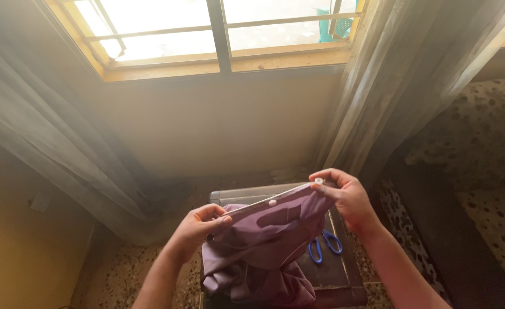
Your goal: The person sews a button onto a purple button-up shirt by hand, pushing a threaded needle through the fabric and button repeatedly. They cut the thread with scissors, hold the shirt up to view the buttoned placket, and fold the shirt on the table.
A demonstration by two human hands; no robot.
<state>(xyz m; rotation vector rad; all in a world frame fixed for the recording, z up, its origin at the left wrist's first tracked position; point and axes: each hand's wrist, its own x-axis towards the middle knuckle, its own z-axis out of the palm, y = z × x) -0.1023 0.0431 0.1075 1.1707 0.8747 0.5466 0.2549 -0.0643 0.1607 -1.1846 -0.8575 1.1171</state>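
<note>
Left hand (198,224) closed on the near end of a purple garment (264,252), thumb and fingers pinching its straight top edge. Right hand (344,197) closed on the far end of the same edge, fingertips pinched just beside a white button (319,181). Edge pulled taut between the two hands, rising from lower left to upper right. Second white button (272,202) on that edge, about midway along. Rest of the cloth hanging slack below the edge, bunched in folds on a dark table (344,274).

Blue scissors (324,245) flat on the table, right of the cloth, under the right wrist, near the fabric; touching or apart, cannot tell. Table's far edge showing just behind the taut hem; right edge close to a dark spotted seat (481,171). Narrow strip of speckled floor (115,269) to the left of the table, bounded by a yellow wall (18,246).

Sheer curtains (46,137) hanging at left and right, lower ends reaching toward the floor on either side of the table. Bare pale wall (218,126) between them, well apart from the hands. Bright window (218,34) with a yellow frame above that wall. Open air above and ahead of the hands; tighter room to the right, beside the seat and curtain.
</note>
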